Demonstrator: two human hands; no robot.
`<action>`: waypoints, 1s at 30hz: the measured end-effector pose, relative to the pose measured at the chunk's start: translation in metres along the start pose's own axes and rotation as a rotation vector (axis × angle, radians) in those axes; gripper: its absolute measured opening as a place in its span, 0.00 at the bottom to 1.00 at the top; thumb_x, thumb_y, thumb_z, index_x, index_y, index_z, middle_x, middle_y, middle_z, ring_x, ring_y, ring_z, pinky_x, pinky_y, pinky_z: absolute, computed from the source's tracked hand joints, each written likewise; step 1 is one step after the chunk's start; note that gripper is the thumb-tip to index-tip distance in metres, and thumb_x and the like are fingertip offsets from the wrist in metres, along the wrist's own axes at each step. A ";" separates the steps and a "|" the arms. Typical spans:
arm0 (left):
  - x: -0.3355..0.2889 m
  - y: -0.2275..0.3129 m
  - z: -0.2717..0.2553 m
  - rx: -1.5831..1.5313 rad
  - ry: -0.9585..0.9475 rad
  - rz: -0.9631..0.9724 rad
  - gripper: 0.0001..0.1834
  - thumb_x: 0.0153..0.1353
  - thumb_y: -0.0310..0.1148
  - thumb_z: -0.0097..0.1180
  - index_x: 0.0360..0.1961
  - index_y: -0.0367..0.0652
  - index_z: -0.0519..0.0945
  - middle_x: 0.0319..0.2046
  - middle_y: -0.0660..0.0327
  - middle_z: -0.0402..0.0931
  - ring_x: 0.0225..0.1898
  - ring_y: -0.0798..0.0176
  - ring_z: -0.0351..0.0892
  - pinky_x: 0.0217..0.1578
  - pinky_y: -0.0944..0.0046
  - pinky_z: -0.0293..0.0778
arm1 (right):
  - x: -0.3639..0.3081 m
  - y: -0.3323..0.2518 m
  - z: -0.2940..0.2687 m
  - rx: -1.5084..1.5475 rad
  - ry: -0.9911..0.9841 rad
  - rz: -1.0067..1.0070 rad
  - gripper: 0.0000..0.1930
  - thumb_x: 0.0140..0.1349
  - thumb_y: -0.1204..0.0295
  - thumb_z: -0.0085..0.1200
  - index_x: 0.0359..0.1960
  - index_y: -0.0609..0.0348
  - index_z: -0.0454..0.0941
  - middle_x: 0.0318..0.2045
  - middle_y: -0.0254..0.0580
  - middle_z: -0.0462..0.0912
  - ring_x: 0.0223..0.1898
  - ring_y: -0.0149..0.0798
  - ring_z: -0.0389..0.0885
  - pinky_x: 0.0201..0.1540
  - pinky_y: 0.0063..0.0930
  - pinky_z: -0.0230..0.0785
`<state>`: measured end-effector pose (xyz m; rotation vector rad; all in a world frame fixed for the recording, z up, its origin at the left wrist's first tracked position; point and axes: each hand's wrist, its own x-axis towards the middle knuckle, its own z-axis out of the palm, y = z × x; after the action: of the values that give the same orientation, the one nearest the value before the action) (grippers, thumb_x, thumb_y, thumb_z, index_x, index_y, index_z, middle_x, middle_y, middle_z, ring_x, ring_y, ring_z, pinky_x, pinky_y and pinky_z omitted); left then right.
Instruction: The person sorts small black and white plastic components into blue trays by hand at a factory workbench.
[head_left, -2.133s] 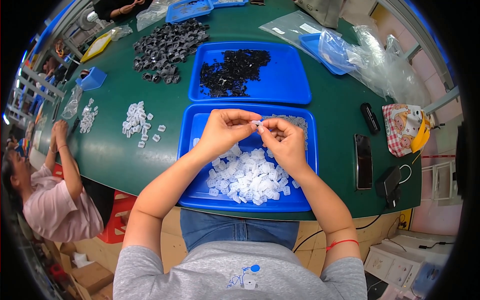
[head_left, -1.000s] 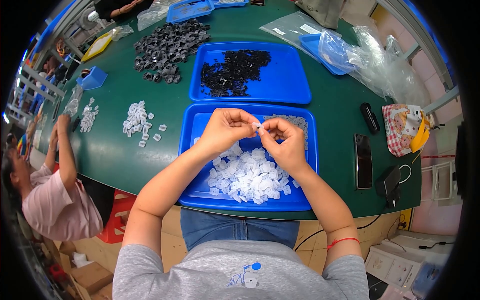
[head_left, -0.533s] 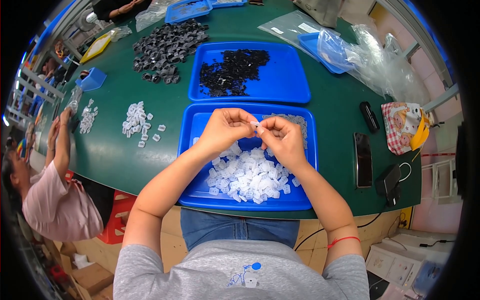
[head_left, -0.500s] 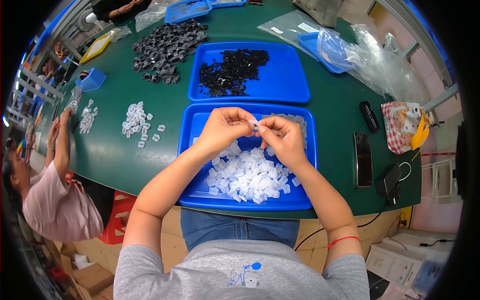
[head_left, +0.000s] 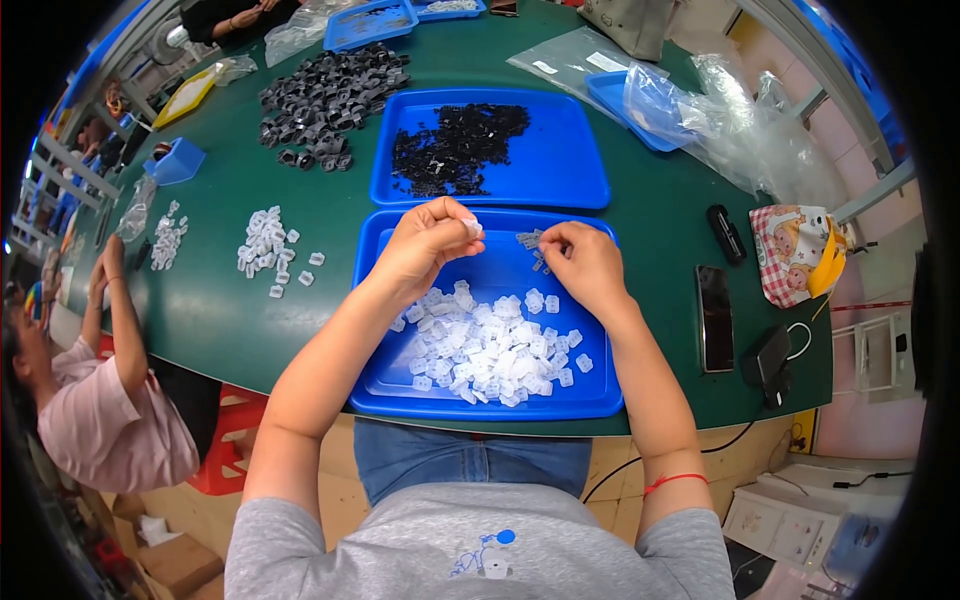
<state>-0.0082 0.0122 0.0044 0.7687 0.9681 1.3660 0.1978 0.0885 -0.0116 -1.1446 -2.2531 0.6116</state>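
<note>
My left hand [head_left: 425, 248] pinches a small white translucent plastic piece [head_left: 473, 229] between thumb and fingers, above the near blue tray [head_left: 604, 395]. My right hand [head_left: 590, 268] reaches down at that tray's far right part, thumb and fingertips drawn together at some small grey parts [head_left: 530, 240]. Whether a part is between those fingertips is too small to tell. Below both hands, a heap of white plastic pieces [head_left: 495, 350] fills the tray's near half, with a few lying loose around it.
Beyond stands another blue tray [head_left: 565, 150] with small black parts [head_left: 460, 140]. Dark rings [head_left: 330, 100] and white pieces [head_left: 265, 245] lie to the left. A phone [head_left: 715, 318], pouch [head_left: 790, 250] and plastic bags [head_left: 740, 130] are on the right. A person [head_left: 115, 420] sits at left.
My hands have parted from where they met over the tray. The left keeps a white piece and moves slightly left; the right has moved right to the grey parts.
</note>
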 end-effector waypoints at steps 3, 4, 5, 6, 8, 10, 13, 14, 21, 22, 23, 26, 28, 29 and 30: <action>0.002 0.002 -0.004 -0.056 -0.007 -0.037 0.05 0.50 0.23 0.53 0.31 0.37 0.75 0.27 0.60 0.76 0.29 0.69 0.77 0.34 0.72 0.75 | -0.003 -0.006 -0.001 -0.073 -0.098 -0.057 0.05 0.45 0.71 0.56 0.23 0.58 0.79 0.23 0.40 0.78 0.31 0.41 0.76 0.34 0.33 0.68; 0.004 0.003 -0.005 -0.079 -0.009 -0.048 0.06 0.50 0.22 0.53 0.32 0.36 0.76 0.27 0.60 0.76 0.28 0.70 0.76 0.34 0.73 0.74 | -0.004 -0.009 -0.003 -0.094 -0.125 -0.080 0.05 0.45 0.71 0.57 0.23 0.58 0.79 0.23 0.40 0.78 0.31 0.41 0.76 0.34 0.33 0.68; 0.004 0.003 -0.006 -0.103 -0.011 -0.059 0.07 0.50 0.22 0.53 0.33 0.35 0.76 0.26 0.60 0.76 0.28 0.71 0.76 0.34 0.74 0.74 | -0.004 -0.010 -0.003 -0.095 -0.127 -0.082 0.05 0.45 0.71 0.57 0.23 0.58 0.79 0.23 0.40 0.78 0.31 0.41 0.76 0.34 0.33 0.68; 0.003 0.004 -0.006 -0.105 -0.009 -0.058 0.07 0.50 0.22 0.53 0.33 0.35 0.76 0.26 0.60 0.76 0.28 0.71 0.76 0.34 0.74 0.74 | -0.005 -0.010 -0.004 -0.138 -0.104 -0.114 0.05 0.44 0.72 0.57 0.23 0.59 0.79 0.23 0.40 0.78 0.31 0.42 0.76 0.35 0.33 0.68; 0.002 0.005 -0.006 -0.083 0.011 -0.035 0.08 0.50 0.22 0.53 0.33 0.34 0.77 0.25 0.61 0.76 0.27 0.72 0.76 0.33 0.76 0.74 | -0.006 -0.009 -0.003 -0.179 -0.081 -0.149 0.05 0.44 0.72 0.57 0.23 0.60 0.79 0.24 0.40 0.78 0.31 0.42 0.76 0.35 0.33 0.68; 0.003 0.005 -0.008 -0.079 0.013 -0.035 0.08 0.50 0.22 0.53 0.33 0.34 0.77 0.26 0.61 0.76 0.27 0.72 0.76 0.33 0.76 0.74 | -0.008 -0.006 0.000 -0.229 -0.088 -0.186 0.06 0.44 0.72 0.58 0.23 0.60 0.79 0.25 0.42 0.79 0.32 0.43 0.76 0.36 0.33 0.68; 0.003 0.006 -0.003 -0.063 0.056 -0.040 0.09 0.51 0.22 0.53 0.35 0.33 0.76 0.27 0.60 0.76 0.27 0.72 0.76 0.34 0.76 0.74 | -0.009 -0.004 0.000 -0.249 -0.079 -0.230 0.06 0.44 0.71 0.59 0.23 0.59 0.78 0.22 0.39 0.78 0.29 0.39 0.76 0.34 0.31 0.67; 0.003 0.006 -0.001 -0.052 0.098 -0.042 0.10 0.51 0.22 0.52 0.36 0.33 0.76 0.28 0.60 0.76 0.27 0.72 0.76 0.34 0.76 0.74 | -0.009 -0.004 0.001 -0.248 -0.080 -0.230 0.06 0.44 0.71 0.59 0.23 0.59 0.78 0.22 0.39 0.78 0.29 0.39 0.76 0.34 0.31 0.67; 0.001 0.002 0.000 0.023 0.051 -0.074 0.12 0.52 0.24 0.53 0.39 0.34 0.74 0.28 0.59 0.76 0.28 0.69 0.77 0.34 0.74 0.74 | -0.008 -0.011 0.004 -0.037 -0.095 -0.167 0.05 0.48 0.73 0.58 0.24 0.61 0.77 0.21 0.39 0.78 0.21 0.34 0.75 0.31 0.24 0.68; 0.002 0.000 0.000 0.078 0.026 -0.072 0.13 0.52 0.24 0.54 0.40 0.34 0.74 0.29 0.58 0.77 0.29 0.69 0.77 0.34 0.74 0.74 | -0.007 -0.016 0.003 0.169 -0.089 -0.058 0.05 0.50 0.73 0.57 0.25 0.62 0.77 0.21 0.39 0.78 0.20 0.31 0.74 0.29 0.21 0.68; 0.003 -0.001 0.000 0.134 0.002 -0.070 0.13 0.52 0.25 0.55 0.40 0.34 0.75 0.30 0.58 0.77 0.30 0.68 0.78 0.34 0.74 0.74 | -0.008 -0.019 0.004 0.168 -0.090 -0.060 0.05 0.50 0.73 0.57 0.25 0.62 0.77 0.21 0.39 0.78 0.20 0.31 0.74 0.29 0.21 0.68; -0.001 -0.002 0.006 0.242 -0.059 -0.096 0.12 0.52 0.25 0.55 0.39 0.33 0.75 0.31 0.56 0.77 0.32 0.67 0.78 0.36 0.73 0.74 | -0.013 -0.026 0.007 0.547 -0.011 -0.067 0.04 0.49 0.75 0.56 0.26 0.62 0.76 0.22 0.41 0.78 0.23 0.37 0.77 0.27 0.24 0.68; -0.004 -0.001 0.011 0.244 -0.078 -0.106 0.11 0.52 0.25 0.55 0.38 0.32 0.76 0.32 0.54 0.77 0.33 0.66 0.79 0.37 0.73 0.74 | -0.016 -0.029 0.012 0.451 0.130 -0.275 0.04 0.49 0.76 0.56 0.26 0.62 0.75 0.22 0.41 0.79 0.24 0.36 0.78 0.26 0.23 0.68; -0.005 0.000 0.012 0.238 -0.087 -0.130 0.12 0.52 0.25 0.55 0.38 0.32 0.76 0.32 0.54 0.77 0.33 0.66 0.79 0.37 0.73 0.74 | -0.016 -0.030 0.011 0.323 0.180 -0.369 0.04 0.47 0.77 0.57 0.25 0.61 0.75 0.22 0.41 0.78 0.24 0.37 0.78 0.25 0.24 0.68; -0.006 0.000 0.013 0.231 -0.096 -0.154 0.12 0.53 0.25 0.54 0.39 0.32 0.75 0.32 0.54 0.77 0.34 0.66 0.79 0.38 0.73 0.74 | -0.015 -0.029 0.011 0.324 0.178 -0.369 0.04 0.47 0.77 0.57 0.25 0.61 0.75 0.22 0.41 0.78 0.24 0.37 0.78 0.25 0.24 0.68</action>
<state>0.0038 0.0077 0.0112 0.9049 1.0978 1.0866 0.1812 0.0586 -0.0060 -0.5824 -2.0460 0.6614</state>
